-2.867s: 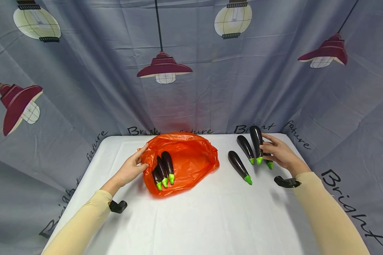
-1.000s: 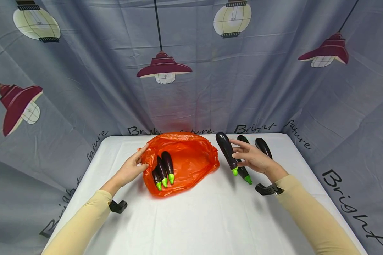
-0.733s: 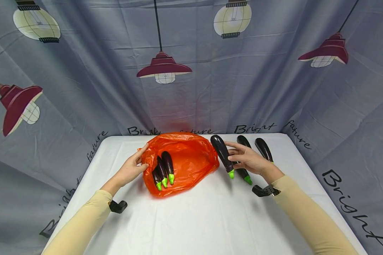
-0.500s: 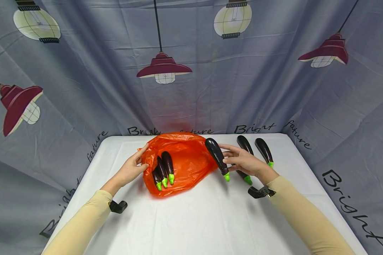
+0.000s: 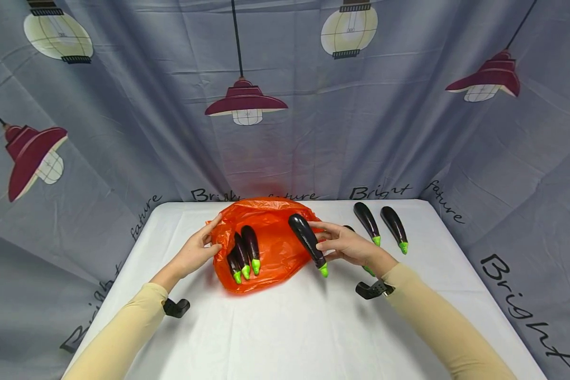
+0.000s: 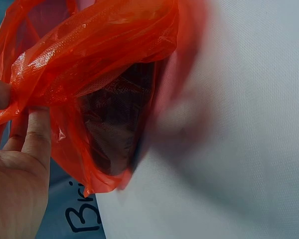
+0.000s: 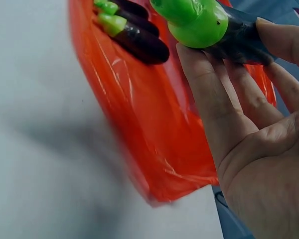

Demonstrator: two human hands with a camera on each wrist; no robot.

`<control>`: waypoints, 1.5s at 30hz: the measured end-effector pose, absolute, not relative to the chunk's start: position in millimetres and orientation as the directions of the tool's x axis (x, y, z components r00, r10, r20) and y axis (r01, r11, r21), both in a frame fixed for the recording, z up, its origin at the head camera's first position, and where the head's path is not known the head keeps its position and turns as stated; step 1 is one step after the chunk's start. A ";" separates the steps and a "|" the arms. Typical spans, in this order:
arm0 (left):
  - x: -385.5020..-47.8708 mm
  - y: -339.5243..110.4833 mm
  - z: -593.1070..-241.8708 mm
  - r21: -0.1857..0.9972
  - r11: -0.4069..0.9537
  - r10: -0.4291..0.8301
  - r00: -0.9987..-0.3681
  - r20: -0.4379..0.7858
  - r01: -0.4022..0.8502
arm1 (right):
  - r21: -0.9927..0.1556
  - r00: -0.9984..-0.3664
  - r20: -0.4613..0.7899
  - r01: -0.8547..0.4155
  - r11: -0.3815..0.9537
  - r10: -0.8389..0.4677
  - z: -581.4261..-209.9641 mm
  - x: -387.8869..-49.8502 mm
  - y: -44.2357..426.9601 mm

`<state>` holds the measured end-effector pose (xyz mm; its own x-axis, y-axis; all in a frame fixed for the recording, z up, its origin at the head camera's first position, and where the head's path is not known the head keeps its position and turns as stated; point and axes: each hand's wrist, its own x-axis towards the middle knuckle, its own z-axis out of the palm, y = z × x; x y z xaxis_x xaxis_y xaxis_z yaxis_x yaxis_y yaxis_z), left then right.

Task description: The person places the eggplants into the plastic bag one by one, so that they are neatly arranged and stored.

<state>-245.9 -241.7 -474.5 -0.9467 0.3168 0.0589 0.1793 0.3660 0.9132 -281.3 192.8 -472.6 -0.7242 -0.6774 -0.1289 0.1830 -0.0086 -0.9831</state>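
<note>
Left hand: the left hand (image 5: 195, 254) pinches the rim of the orange bag (image 5: 276, 259) between thumb and fingers, the rest of the grasp loose.
Right hand: the right hand (image 5: 350, 246) grasps the held eggplant (image 5: 307, 240) between thumb and fingers, spread only as wide as its body.
Held eggplant: raised over the bag's right side; long axis diagonal, green stem towards the person and slightly right, rounded dark end away and left.
Bagged eggplants: three bagged eggplants (image 5: 250, 244) lie side by side, stems towards the person.
Loose eggplants: two loose eggplants (image 5: 395, 227) show whole on the worktop (image 5: 285, 338).
Hidden: the right hand covers most of a third eggplant (image 5: 369, 271).
Cut off: the held stem's tip, right wrist view.
Unclear: a dark shape within the bag, left wrist view.
</note>
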 end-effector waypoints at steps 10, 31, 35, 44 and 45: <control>-246.1 -242.2 -474.1 0.912 0.369 0.320 -0.946 0.057 0.180 | -0.981 -0.697 -0.131 0.193 -0.008 -0.705 -477.4 -284.0 169.7; -245.4 -241.1 -473.2 0.924 0.342 0.322 -0.945 0.054 0.169 | -0.973 -0.716 -0.172 0.230 0.003 -0.677 -499.3 -290.2 115.3; -245.3 -240.8 -474.0 0.930 0.326 0.330 -0.943 0.054 0.167 | -0.973 -0.723 -0.178 0.233 0.007 -0.667 -502.1 -291.0 106.8; -244.4 -240.6 -474.5 0.929 0.330 0.330 -0.942 0.056 0.171 | -0.964 -0.761 -0.219 0.264 0.018 -0.611 -510.3 -293.3 88.4; -244.1 -240.4 -474.2 0.928 0.332 0.329 -0.943 0.055 0.170 | -0.964 -0.766 -0.222 0.267 0.016 -0.603 -511.4 -293.7 86.4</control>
<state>-244.1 -240.4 -474.2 -0.9427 0.3290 0.0552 0.1702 0.3319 0.9279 -293.7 86.4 -511.4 -0.7661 -0.6032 -0.2218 0.2667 0.0156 -0.9637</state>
